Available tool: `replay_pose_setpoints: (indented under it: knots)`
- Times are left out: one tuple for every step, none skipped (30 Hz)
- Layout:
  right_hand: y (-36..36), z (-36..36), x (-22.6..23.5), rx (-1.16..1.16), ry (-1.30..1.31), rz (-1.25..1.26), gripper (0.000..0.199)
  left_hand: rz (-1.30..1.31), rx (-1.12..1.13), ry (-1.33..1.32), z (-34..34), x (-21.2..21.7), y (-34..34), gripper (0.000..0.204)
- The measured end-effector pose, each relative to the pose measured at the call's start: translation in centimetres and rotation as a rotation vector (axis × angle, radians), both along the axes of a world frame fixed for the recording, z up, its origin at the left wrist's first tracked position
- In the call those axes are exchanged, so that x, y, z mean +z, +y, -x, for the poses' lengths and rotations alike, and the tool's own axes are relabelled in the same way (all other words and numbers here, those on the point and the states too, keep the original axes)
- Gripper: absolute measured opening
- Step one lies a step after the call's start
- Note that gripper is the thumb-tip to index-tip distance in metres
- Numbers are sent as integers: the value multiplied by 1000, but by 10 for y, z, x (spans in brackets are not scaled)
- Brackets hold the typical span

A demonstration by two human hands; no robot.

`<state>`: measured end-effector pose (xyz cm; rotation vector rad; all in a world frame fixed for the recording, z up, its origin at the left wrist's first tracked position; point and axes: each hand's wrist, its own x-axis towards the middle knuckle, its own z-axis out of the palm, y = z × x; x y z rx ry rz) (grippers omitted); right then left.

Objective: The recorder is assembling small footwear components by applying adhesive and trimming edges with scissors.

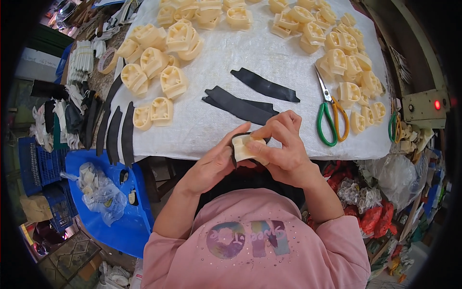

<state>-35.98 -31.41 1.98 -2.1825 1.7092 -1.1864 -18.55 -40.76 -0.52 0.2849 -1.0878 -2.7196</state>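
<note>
Just past the table's near edge, both my hands hold a cream plastic shoe heel [243, 148] with a black strip [234, 158] bent around its side. My left hand [215, 163] grips it from the left, fingers curled behind it and partly hidden. The thumb and fingers of my right hand [285, 147] press on the heel and strip from the right. Beyond them, several loose black strips [267, 86] lie on the white table cover [211, 58]. To the right rest scissors [328, 99] with one green and one orange handle.
Cream heels are piled at the table's back left [180, 36] and right [337, 61]. More black strips [127, 135] hang over the left edge. A blue plastic chair [84, 166] holds a clear bag [103, 195]. At right is a box with a red light [419, 107].
</note>
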Motion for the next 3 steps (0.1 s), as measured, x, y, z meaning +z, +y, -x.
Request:
replay_pose_setpoints:
  knots:
    - [0,0,0,4,-3,-1,42,-1,4,-3,0,-3,-1,75]
    - [-1,0,0,37,-42,1,41,-24,-46,38,0,-5,-2,78]
    - [-1,0,-1,67,-78,0,41,-49,-97,82,0,-10,-2,80]
